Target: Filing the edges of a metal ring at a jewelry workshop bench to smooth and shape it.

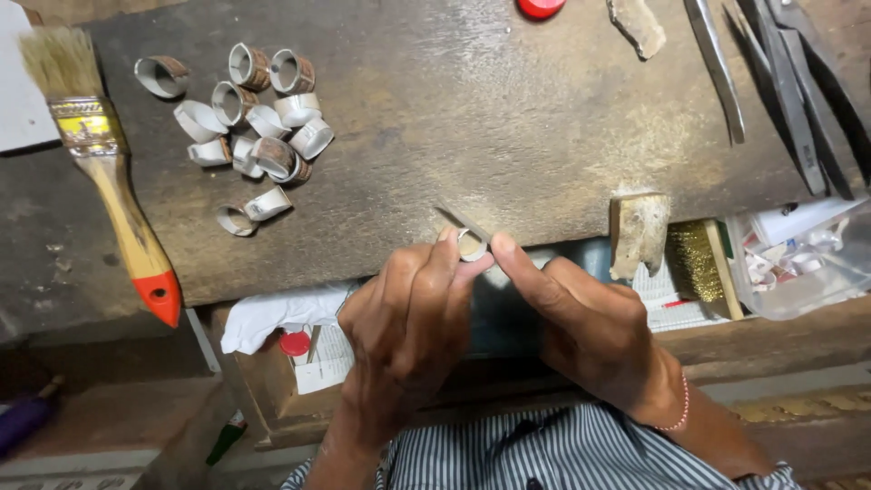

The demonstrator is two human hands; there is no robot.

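Two hands work a small silvery metal ring band [471, 245] at a worn wooden bench's [508, 118] edge

Left hand [408, 318] pinches the light, stiff ring by its rim; right hand [581, 327] grips a thin metal file [461, 220] against it

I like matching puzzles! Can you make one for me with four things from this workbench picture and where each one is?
Things:
1. paintbrush
2. pile of metal rings
3. single ring
4. tweezers and metal tools

Places:
A. top right of the bench
B. pinched between the left hand and right hand
C. far left, with a red-tipped wooden handle
D. upper left of the dark wooden board

Pairs: 1-C, 2-D, 3-B, 4-A
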